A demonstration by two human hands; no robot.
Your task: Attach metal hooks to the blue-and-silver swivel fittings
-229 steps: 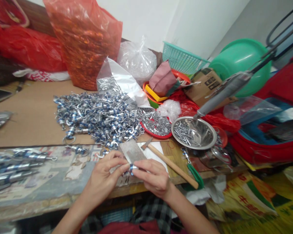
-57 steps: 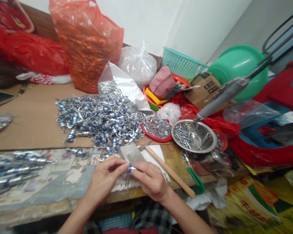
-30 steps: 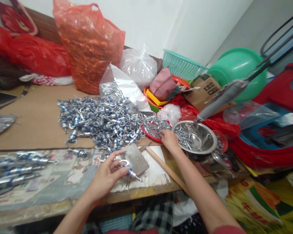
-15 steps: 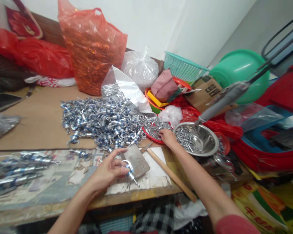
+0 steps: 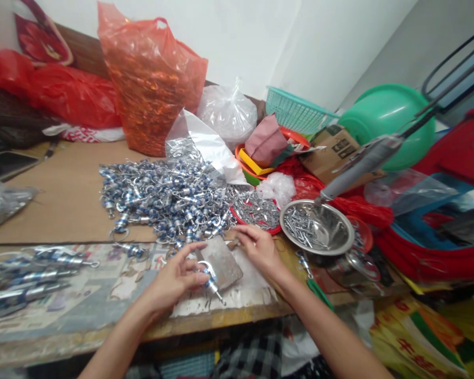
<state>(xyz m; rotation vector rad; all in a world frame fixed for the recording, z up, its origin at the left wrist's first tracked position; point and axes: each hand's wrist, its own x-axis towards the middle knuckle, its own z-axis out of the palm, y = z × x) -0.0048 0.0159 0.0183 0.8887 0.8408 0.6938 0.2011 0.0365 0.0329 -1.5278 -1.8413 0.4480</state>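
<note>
My left hand (image 5: 174, 276) is closed on a silver expansion hook bolt (image 5: 212, 287) with a blue band, its thin ringed end pointing down toward the front edge. The bolt lies over a flat grey metal block (image 5: 223, 261). Just right of the block, my right hand (image 5: 260, 255) is closed, thumb and forefinger together near the block's upper corner; whatever they pinch is too small to make out. My right hand and forearm hide the wooden stick seen earlier. Behind both hands spreads a heap of similar hook bolts (image 5: 169, 195).
A red plate (image 5: 276, 230) of small metal pieces sits behind my right hand, beside a steel bowl (image 5: 345, 239) of pins. More bolts (image 5: 55, 258) lie at left. A grey-handled tool (image 5: 351, 168) slants above the bowl. An orange bag (image 5: 154, 89) stands behind.
My right hand has left the red plate and come left and nearer, to the block's side, covering the wooden stick. The left hand still holds the hook bolt in place.
</note>
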